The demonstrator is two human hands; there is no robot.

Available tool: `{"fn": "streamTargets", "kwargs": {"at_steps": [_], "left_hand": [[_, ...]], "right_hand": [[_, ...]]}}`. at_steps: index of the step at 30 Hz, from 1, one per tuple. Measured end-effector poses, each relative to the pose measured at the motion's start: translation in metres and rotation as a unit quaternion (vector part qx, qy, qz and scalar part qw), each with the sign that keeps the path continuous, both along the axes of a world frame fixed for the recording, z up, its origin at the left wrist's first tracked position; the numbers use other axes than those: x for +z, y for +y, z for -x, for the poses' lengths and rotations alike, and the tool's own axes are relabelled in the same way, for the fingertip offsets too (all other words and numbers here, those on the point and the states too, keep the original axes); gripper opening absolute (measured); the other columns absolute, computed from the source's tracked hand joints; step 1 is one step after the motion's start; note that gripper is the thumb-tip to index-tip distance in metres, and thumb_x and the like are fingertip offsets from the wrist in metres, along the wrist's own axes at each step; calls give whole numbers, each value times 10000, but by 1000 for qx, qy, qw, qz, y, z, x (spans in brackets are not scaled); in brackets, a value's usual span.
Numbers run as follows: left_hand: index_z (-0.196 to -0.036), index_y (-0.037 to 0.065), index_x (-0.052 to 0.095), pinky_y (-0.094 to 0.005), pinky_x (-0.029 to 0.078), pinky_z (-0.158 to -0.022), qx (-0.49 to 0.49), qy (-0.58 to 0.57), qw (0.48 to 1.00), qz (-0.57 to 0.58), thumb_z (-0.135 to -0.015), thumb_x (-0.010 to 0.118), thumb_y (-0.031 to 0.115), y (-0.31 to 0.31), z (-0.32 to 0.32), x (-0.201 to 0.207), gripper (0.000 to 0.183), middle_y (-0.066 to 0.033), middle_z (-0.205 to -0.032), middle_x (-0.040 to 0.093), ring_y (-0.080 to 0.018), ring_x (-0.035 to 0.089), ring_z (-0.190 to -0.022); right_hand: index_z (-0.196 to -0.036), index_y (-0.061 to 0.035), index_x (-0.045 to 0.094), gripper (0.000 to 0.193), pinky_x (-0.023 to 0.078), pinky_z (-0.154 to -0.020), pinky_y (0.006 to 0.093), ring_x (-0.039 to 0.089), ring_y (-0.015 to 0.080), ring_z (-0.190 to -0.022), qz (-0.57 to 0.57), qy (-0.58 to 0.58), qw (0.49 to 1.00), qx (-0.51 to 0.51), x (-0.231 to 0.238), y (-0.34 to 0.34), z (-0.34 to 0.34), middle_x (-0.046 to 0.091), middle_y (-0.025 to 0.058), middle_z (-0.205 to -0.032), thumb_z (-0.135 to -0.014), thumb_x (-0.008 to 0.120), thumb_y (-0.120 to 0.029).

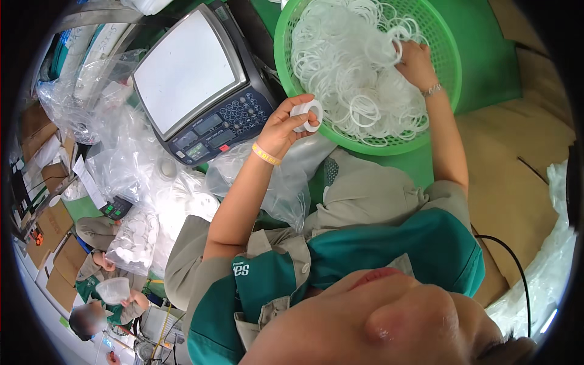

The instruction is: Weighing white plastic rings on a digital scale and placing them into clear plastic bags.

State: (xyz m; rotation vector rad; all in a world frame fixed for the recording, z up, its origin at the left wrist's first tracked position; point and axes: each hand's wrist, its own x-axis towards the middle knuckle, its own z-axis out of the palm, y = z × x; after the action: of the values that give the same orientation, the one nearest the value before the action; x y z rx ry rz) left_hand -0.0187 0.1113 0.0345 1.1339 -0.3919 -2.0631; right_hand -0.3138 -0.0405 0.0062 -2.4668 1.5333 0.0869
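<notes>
In my left hand (285, 126) is a short white hollow roll (298, 111), gripped between thumb and fingers with its open end facing right. It looks like a plastic collar or a stack of rings; I cannot tell which. That hand is just outside the near-left rim of a round green basket (449, 73). Heaped in the basket are many thin translucent white rings (340, 67). My right hand (418, 66) reaches over the basket's right side, fingers closed on some of these rings. Its fingertips are partly hidden among them.
A counting scale (188, 73) with a white pan stands left of the basket. Clear plastic bags (267, 182) lie below it, and bagged white parts (137, 237) sit farther left. Cardboard (505, 164) covers the right side. Another person (100, 298) works at the lower left, holding a white container.
</notes>
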Motion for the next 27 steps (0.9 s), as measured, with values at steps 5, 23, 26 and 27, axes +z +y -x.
{"fn": "streamTargets", "kwargs": {"at_steps": [5, 23, 26, 27], "left_hand": [[-1181, 90, 433, -356, 442, -788, -2, 7, 1000, 19, -822, 501, 105, -4, 2, -3, 366, -38, -900, 549, -157, 534, -872], [-1146, 57, 465, -364, 447, -796, 0, 19, 1000, 11, -825, 484, 92, 4, -5, 0, 323, -48, -918, 554, -178, 537, -889], [-1144, 52, 465, -363, 447, -800, 1, 15, 1000, 17, -826, 483, 97, 5, -5, -1, 322, -48, -914, 555, -176, 535, -892], [-1144, 52, 465, -363, 447, -800, -2, 20, 1000, 18, -826, 483, 97, 3, -3, -2, 322, -48, -914, 555, -176, 535, -892]], "right_hand": [[-1016, -202, 532, 443, 282, -908, 490, 484, 187, -1005, 34, 80, 995, 49, 11, 42, 31, 530, -16, -1081, -640, 526, 33], [-1305, -18, 260, 732, 303, -963, 375, 323, 271, -1209, -288, -314, 843, -328, -47, -102, -24, 311, 134, -1333, -756, 612, -352], [-1289, -10, 292, 701, 341, -937, 374, 374, 280, -1171, -150, -324, 876, -325, -70, -109, -19, 362, 147, -1297, -749, 635, -298], [-1289, -10, 292, 701, 341, -937, 374, 374, 280, -1171, -147, -320, 877, -328, -76, -113, -6, 362, 147, -1297, -749, 635, -298]]}}
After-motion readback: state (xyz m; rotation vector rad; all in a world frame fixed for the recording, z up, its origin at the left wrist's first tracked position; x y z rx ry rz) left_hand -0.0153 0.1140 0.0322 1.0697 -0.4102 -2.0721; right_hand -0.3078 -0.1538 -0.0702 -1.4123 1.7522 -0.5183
